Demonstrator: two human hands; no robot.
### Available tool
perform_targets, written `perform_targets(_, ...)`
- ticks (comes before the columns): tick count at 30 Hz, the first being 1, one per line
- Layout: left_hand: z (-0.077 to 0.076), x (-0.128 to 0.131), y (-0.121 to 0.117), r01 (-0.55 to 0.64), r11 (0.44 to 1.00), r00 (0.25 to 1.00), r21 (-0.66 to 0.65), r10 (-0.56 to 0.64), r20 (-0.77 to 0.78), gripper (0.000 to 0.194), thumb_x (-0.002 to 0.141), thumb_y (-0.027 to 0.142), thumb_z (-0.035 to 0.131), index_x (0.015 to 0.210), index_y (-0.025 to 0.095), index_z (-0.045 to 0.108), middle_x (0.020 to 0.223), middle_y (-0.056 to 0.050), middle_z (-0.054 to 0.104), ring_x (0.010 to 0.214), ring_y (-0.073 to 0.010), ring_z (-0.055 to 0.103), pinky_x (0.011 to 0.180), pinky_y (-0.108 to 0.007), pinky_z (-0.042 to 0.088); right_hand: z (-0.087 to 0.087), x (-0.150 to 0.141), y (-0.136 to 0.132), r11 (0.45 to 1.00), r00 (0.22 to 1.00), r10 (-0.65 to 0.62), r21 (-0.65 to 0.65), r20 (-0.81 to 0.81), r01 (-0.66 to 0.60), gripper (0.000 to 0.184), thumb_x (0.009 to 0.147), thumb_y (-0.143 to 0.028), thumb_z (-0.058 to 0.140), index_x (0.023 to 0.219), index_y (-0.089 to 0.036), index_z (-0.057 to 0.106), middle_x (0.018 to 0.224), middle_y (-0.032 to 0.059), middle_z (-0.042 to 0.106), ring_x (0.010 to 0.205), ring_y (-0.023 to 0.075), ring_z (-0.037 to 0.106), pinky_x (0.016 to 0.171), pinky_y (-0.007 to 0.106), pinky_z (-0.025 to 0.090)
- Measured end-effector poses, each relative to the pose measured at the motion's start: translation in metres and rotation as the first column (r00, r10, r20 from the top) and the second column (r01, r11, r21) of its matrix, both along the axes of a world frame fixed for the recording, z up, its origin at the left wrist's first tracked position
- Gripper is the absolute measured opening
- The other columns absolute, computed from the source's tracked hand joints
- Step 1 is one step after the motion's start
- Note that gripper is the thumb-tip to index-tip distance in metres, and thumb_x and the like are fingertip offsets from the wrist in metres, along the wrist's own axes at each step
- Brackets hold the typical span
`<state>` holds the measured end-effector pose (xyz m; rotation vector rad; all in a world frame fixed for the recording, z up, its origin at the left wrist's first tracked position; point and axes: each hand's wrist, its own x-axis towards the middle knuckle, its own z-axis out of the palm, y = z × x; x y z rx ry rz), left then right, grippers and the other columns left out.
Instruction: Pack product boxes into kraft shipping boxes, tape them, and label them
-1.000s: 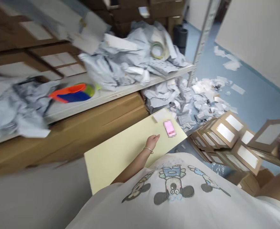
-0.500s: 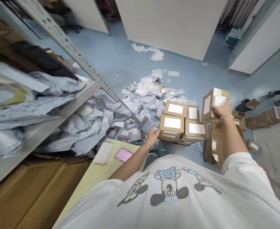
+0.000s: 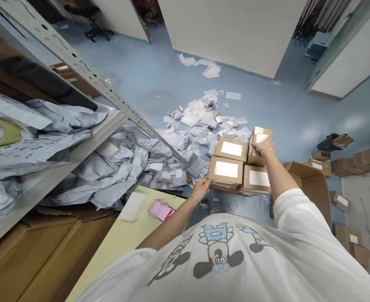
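Labelled cardboard boxes stand in a stack in front of me, with a box [image 3: 225,169] at its near left corner and another box [image 3: 232,147] behind it. My left hand [image 3: 201,188] is closed at the left edge of that near box, fingertips against its side. My right hand [image 3: 264,147] grips a cardboard box [image 3: 254,158] from above at the stack's back right; it stands taller than its neighbours. Whether it rests on the stack or hangs just above, I cannot tell. In front of it lies a box [image 3: 256,178] with a white label, partly hidden by my right forearm.
A large open carton [image 3: 318,188] stands right of the stack. Grey mailing bags [image 3: 122,167] and paper scraps [image 3: 197,113] litter the floor. At left are a metal shelf [image 3: 109,121] and a yellowish table [image 3: 109,243] bearing a pink item [image 3: 161,209].
My right hand has carried its box left and slightly down, from above the open carton to the stack's back right. My left hand stays at the stack's left edge. The view has shifted slightly.
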<state>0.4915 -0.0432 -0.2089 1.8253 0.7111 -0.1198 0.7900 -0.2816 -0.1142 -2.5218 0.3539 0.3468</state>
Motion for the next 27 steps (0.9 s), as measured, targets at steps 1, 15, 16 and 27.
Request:
perform_targets(1, -0.001, -0.001, 0.002, -0.013, 1.000, 1.000, 0.000, 0.013, -0.005, 0.053, 0.078, 0.066, 0.054, 0.049, 0.024, 0.041, 0.046, 0.004, 0.040, 0.050, -0.0134, 0.039, 0.055, -0.027, 0.030, -0.004, -0.001, 0.002, 1.000, 1.000, -0.009, -0.027, -0.015, 0.008, 0.126, 0.054, -0.048, 0.093, 0.158, -0.018, 0.028, 0.147, 0.0268, 0.045, 0.135, 0.0432, 0.044, 0.108, 0.063, 0.042)
perform_targets(15, 0.007, -0.049, 0.043, -0.285, 0.958, 0.958, -0.010, 0.285, 0.018, 0.051, 0.078, 0.061, 0.058, 0.049, 0.023, 0.039, 0.047, 0.004, 0.038, 0.050, -0.0118, 0.036, 0.054, -0.027, 0.028, 0.022, -0.018, 0.000, 0.996, 0.962, 0.088, -0.028, 0.257, -0.083, 0.114, 0.084, -0.081, 0.052, 0.166, -0.011, 0.014, 0.170, 0.0298, 0.011, 0.158, 0.0473, 0.010, 0.121, 0.073, 0.012)
perform_targets(16, 0.009, -0.061, 0.050, -0.341, 0.940, 0.940, -0.005, 0.341, 0.021, 0.050, 0.078, 0.059, 0.058, 0.049, 0.023, 0.039, 0.048, 0.004, 0.038, 0.050, -0.0118, 0.036, 0.054, -0.027, 0.028, 0.027, -0.023, 0.009, 0.988, 0.933, 0.148, -0.013, 0.328, -0.152, 0.110, 0.086, -0.078, 0.051, 0.165, -0.010, 0.016, 0.170, 0.0302, 0.012, 0.158, 0.0466, 0.010, 0.121, 0.072, 0.014)
perform_targets(27, 0.033, -0.265, 0.071, -0.911, 0.410, 0.412, 0.035, 0.910, 0.057, 0.044, 0.079, 0.053, 0.057, 0.050, 0.024, 0.041, 0.049, 0.003, 0.039, 0.050, -0.0131, 0.036, 0.054, -0.028, 0.033, -0.005, -0.199, 0.232, 0.314, 0.288, 0.737, 0.068, 0.611, -0.947, 0.063, 0.093, -0.046, 0.052, 0.146, -0.013, 0.048, 0.150, 0.0246, 0.048, 0.147, 0.0353, 0.039, 0.119, 0.060, 0.034)
